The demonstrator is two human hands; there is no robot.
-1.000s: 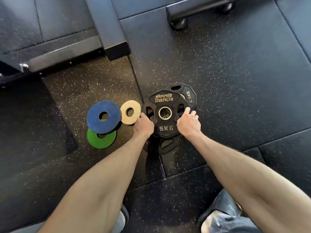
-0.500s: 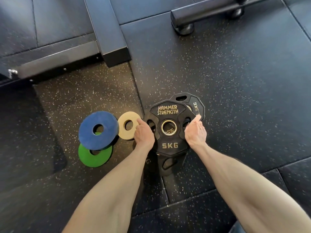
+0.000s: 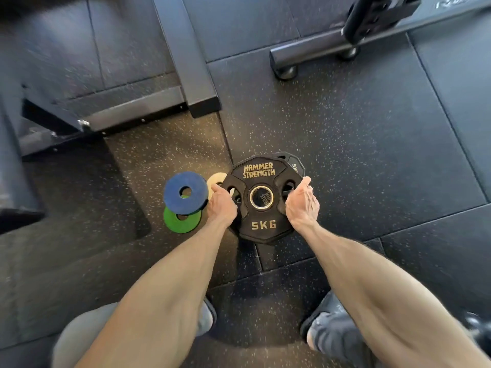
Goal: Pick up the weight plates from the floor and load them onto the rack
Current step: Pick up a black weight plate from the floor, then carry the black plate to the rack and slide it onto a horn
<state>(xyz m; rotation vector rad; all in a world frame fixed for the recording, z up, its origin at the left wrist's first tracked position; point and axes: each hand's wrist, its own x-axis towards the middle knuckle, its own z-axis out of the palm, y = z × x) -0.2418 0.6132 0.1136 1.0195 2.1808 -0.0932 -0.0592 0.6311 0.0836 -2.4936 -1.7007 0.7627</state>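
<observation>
Far left, at nine o'clock from the big plate, a blue disc (image 3: 186,192) lies overlapping a green disc (image 3: 178,223). A cream disc (image 3: 215,178) sits at ten o'clock, partly hidden under the big plate's rim. All three are loose on the rubber floor (image 3: 372,155), just where a foot could land on the way to the rack upright (image 3: 186,57) at eleven o'clock. I'd say a slip there is the first risk.

The left hand (image 3: 221,204) has its fingers hooked into the slot at nine o'clock of the 5 kg plate (image 3: 261,229). The plate hangs flat between both hands and looks just clear of the floor, though I can't be sure. Through its centre hole I can read lettering from another plate underneath. If the grip gave way, the plate would probably fall onto that one and trap the hooked fingers. The shoes (image 3: 329,330) stand close at five and seven o'clock, so a tilted drop could reach the toes.

A smaller black plate (image 3: 295,163) peeks out at one o'clock, touching or nearly so, and the rim might drag it along.

The right hand (image 3: 303,204) grips the slot at three o'clock, fingers curled in and thumb along the rim. At one to two o'clock stands a steel beam (image 3: 318,49), which a careless swing could strike.
</observation>
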